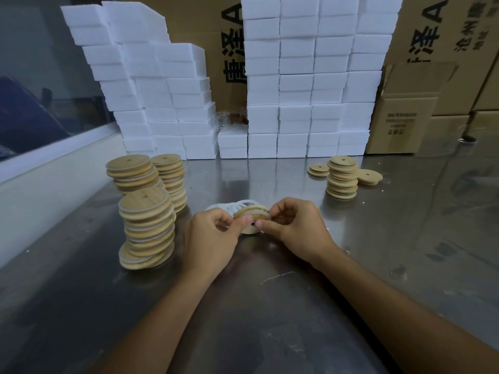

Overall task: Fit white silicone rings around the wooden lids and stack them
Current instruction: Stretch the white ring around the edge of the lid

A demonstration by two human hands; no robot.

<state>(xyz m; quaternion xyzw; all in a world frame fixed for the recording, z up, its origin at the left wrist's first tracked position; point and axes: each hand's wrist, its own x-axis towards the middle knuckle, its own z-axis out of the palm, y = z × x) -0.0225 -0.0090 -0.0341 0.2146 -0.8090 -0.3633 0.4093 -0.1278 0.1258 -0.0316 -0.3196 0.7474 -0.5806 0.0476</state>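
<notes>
On the left of the steel tabletop (pixel 270 306) we see three stacks of finished lids (pixel 147 230), each lid showing a thin white band at its edge, so we judge that a good part of the work is already done; the nearest stack leans a little and could slip if we add to it carelessly. Moving toward the middle, our left hand (pixel 209 238) pinches the near-left edge of one wooden lid (pixel 251 215), thumb on the rim, and it holds the lid slightly above the tabletop. Just behind this lid a few loose white rings (pixel 229 206) lie flat, waiting. Our right hand (pixel 294 228) grips the other side of the same lid, its fingers curled around the rim, and it seems to press a ring into the groove; we cannot tell how much of the ring is already seated, because the fingers hide that part. Further right, well apart from our hands, a smaller stack of bare lids (pixel 341 179) stands with a few single lids beside it, and no white edge shows there, so we judge these are still to be fitted. Behind everything are piles of white foam blocks (pixel 297 76) and cardboard boxes (pixel 405 122).
</notes>
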